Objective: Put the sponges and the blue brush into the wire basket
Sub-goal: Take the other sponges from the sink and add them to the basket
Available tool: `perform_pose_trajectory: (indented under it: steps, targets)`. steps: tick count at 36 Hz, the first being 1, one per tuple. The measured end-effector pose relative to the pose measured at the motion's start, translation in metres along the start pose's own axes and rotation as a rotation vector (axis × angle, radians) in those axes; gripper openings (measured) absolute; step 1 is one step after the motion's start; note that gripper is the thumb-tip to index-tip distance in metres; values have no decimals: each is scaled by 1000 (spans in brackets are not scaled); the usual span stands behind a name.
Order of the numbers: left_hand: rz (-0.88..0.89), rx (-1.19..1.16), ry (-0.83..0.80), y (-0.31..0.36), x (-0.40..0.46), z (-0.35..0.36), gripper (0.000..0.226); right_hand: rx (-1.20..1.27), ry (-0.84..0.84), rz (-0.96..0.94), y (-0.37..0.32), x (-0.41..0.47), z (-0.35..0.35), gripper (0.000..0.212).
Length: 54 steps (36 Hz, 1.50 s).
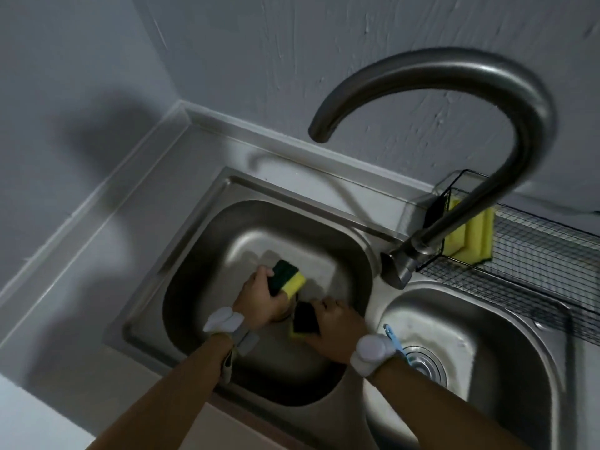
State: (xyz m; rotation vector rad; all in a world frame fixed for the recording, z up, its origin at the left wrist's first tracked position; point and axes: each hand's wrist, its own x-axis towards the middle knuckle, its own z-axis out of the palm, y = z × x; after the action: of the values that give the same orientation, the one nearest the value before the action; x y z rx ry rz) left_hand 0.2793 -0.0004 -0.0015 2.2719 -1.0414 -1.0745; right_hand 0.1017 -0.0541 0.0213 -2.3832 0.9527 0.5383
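Note:
Both my hands are down in the left sink basin. My left hand grips a yellow sponge with a dark green scouring side. My right hand holds a second sponge, its dark side facing up. The blue brush lies in the right basin, mostly hidden behind my right wrist. The black wire basket stands on the counter at the right, behind the tap, with yellow sponges upright at its left end.
A tall curved steel tap arches over the sinks between my hands and the basket. The right basin has a round drain. A grey wall runs behind, with a corner at the left.

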Motion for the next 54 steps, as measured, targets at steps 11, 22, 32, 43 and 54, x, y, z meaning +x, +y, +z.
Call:
perform_pose_trajectory:
  steps: [11,22,32,43,54]
  targets:
    - [-11,-240,139,72,-85,-4,20,896,266,286,8,-82,-44,52]
    - [92,-288,108,162,-158,74,28,1378,394,340,84,-176,-36,52]
    - [229,-240,-6,245,-168,131,15,1307,606,399,156,-246,-60,30]
    - [434,-43,13,355,-108,138,33,1119,773,391,229,-235,-146,42]
    - [450,233,42,372,-15,168,30,1100,578,491,290,-159,-157,35]
